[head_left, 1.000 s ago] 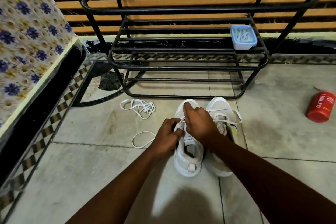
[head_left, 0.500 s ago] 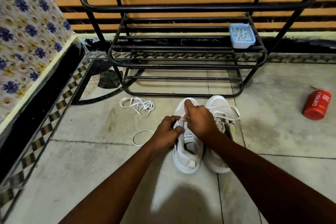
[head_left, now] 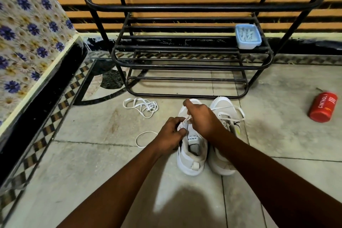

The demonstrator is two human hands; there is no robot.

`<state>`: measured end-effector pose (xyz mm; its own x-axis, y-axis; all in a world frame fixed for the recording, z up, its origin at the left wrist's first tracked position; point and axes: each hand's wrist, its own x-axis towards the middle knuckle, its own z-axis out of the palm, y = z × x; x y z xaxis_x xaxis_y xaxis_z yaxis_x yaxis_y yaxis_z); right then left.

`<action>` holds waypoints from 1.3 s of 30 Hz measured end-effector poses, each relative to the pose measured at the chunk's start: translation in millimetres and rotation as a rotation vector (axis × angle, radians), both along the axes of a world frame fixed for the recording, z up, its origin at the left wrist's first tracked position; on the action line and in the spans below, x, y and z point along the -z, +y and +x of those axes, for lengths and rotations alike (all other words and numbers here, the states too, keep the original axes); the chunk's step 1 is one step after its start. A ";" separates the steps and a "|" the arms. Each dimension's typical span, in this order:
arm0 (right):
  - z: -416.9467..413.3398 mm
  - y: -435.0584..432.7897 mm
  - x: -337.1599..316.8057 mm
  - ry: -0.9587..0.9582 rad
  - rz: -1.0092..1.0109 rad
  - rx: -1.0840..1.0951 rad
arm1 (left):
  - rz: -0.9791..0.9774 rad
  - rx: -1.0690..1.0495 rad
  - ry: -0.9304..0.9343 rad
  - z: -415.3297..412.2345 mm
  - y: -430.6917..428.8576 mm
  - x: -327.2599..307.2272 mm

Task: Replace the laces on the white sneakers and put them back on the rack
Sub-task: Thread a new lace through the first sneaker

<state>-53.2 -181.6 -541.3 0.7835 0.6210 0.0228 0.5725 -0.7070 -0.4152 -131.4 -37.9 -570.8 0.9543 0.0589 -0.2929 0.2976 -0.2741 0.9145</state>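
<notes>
Hands barely shifted since the earlier frame, both still on the lace (head_left: pixel 187 119).
Left hand (head_left: pixel 169 134) and right hand (head_left: pixel 203 118) pinch it above one white sneaker (head_left: pixel 192 155), on the floor (head_left: pixel 92 153) before the rack (head_left: pixel 185 66).

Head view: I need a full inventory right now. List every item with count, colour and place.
sneakers: two, white, side by side on the floor in front of the rack
threaded lace: one, white, over the left-side sneaker, between both hands, with a loop on the floor beside the left hand
loose lace: one, white, bundled on the floor left of the sneakers
rack: one, black metal, by the striped wall
container: one, light blue, right end of a lower rack shelf
can: one, red, lying on the floor at right
floral cloth: one, blue and yellow, far left
left hand: grips the threaded lace at the sneaker
right hand: pinches the threaded lace
</notes>
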 end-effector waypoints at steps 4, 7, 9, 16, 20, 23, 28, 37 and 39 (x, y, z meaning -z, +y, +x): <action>6.3 -2.8 -2.5 -0.075 -0.202 -0.037 | -0.002 -0.015 0.035 -0.3 2.3 3.7; 6.3 -0.5 -4.9 -0.074 -0.286 -0.021 | 0.011 -0.006 0.021 0.2 3.3 6.7; 3.5 0.9 -7.3 -0.124 -0.341 0.016 | 0.025 0.015 0.008 0.8 2.9 5.1; -13.4 22.5 -3.0 -0.218 -0.480 0.027 | 0.165 0.124 -0.022 -1.6 -1.1 -1.8; -8.3 14.5 -7.7 -0.177 -0.457 0.065 | 0.266 0.162 0.000 1.6 -3.3 -7.7; -9.9 2.4 -4.8 -0.225 -0.347 0.169 | 0.210 0.115 0.018 0.1 -1.0 -6.2; -10.4 0.3 -0.1 -0.082 -0.289 0.273 | 0.202 0.103 0.021 1.2 -1.2 -3.2; -8.5 13.4 5.8 -0.064 -0.264 0.194 | 0.150 0.078 0.020 7.1 4.3 5.6; -10.8 7.5 4.3 -0.116 -0.270 0.220 | 0.047 0.015 0.072 10.1 5.5 4.8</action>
